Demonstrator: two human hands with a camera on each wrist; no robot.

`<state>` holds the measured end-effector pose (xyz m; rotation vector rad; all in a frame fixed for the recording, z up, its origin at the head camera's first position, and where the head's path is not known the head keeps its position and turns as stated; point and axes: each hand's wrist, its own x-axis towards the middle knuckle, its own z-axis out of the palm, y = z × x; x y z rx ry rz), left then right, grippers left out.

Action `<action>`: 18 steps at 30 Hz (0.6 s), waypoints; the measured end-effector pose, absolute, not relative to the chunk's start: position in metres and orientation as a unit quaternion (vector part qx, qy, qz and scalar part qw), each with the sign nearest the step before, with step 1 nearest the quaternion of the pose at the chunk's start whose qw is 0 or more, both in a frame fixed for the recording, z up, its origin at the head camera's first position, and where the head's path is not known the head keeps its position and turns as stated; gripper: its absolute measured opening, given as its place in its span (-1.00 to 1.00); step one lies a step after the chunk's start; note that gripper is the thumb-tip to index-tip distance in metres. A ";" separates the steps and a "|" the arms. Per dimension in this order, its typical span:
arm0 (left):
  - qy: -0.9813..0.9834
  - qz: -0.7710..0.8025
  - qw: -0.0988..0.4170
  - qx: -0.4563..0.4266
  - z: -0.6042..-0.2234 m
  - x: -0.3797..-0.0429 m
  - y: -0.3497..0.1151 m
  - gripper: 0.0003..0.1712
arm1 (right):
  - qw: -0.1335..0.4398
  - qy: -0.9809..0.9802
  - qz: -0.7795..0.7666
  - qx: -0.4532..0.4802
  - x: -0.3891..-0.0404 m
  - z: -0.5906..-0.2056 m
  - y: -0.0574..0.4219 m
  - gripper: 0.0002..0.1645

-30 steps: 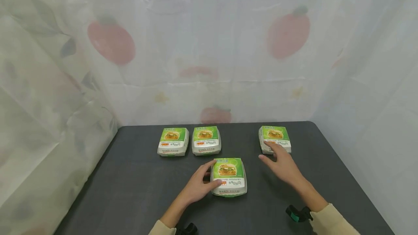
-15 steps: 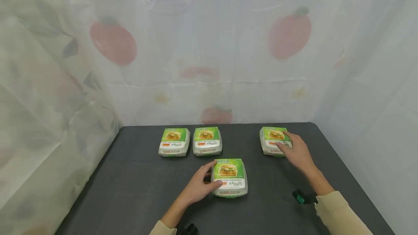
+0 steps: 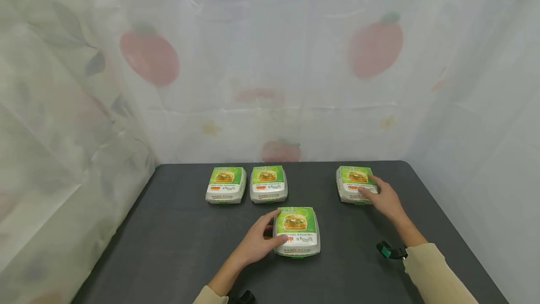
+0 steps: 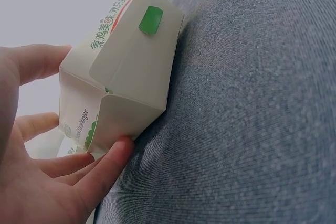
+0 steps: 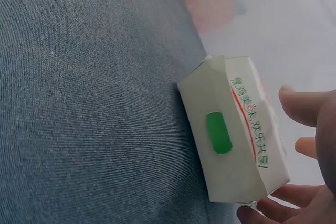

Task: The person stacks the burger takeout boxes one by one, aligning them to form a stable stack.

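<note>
In the head view, my left hand [image 3: 255,243] rests its fingers and thumb against the left side of a green-and-white hamburger box [image 3: 295,231] near the table's middle. The left wrist view shows its fingers [image 4: 110,166] spread along the end of this box [image 4: 136,51], which has a green tab. At the far right, my right hand [image 3: 386,203] is at the right side of another hamburger box [image 3: 352,184]. In the right wrist view the thumb [image 5: 304,106] stands apart from that box [image 5: 231,135], while lower fingertips lie at its end; contact is unclear.
Two matching hamburger boxes, one box [image 3: 226,185] and its neighbour [image 3: 268,184], stand side by side at the back left. They sit on a dark table [image 3: 168,247]. A pale curtain [image 3: 253,60] with fruit prints encloses the back and sides.
My right hand has moved from the front left of the far-right box round to its right side. The left hand and the boxes look the same, apart from a slight camera shift.
</note>
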<state>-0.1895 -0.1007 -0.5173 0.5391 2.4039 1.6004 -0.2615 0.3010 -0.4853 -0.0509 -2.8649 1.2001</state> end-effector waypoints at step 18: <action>0.815 0.542 0.105 0.179 -0.518 -0.187 -0.101 -0.17 | 0.014 -0.905 0.423 -0.036 -0.261 -0.498 0.303 0.02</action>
